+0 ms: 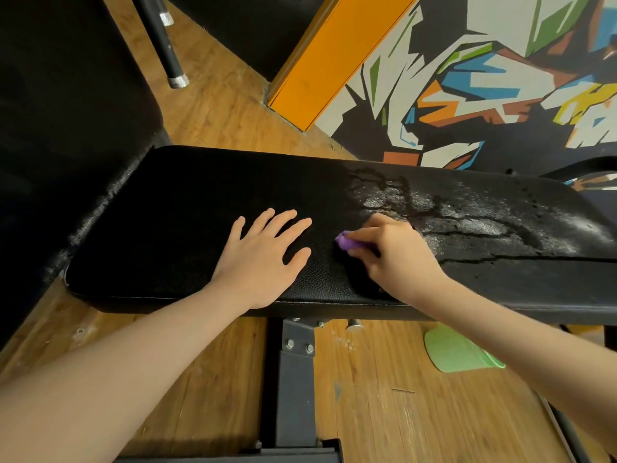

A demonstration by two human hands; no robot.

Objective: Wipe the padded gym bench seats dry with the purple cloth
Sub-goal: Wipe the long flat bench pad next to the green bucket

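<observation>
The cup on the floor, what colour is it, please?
Light green, seen in the head view.

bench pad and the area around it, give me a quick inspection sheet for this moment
surface: black padded bench seat; left part looks dry, right part carries wet streaks and droplets.
job's things: purple cloth bunched in the right hand, on the pad at the edge of the wet patch.
clutter: green plastic item on the wooden floor under the bench.
hands: left hand flat on the dry pad, fingers spread; right hand grips the cloth.
cables: nothing seen.
surroundings: grey bench frame below, orange pillar, painted mural wall, black bar standing on the floor.
</observation>
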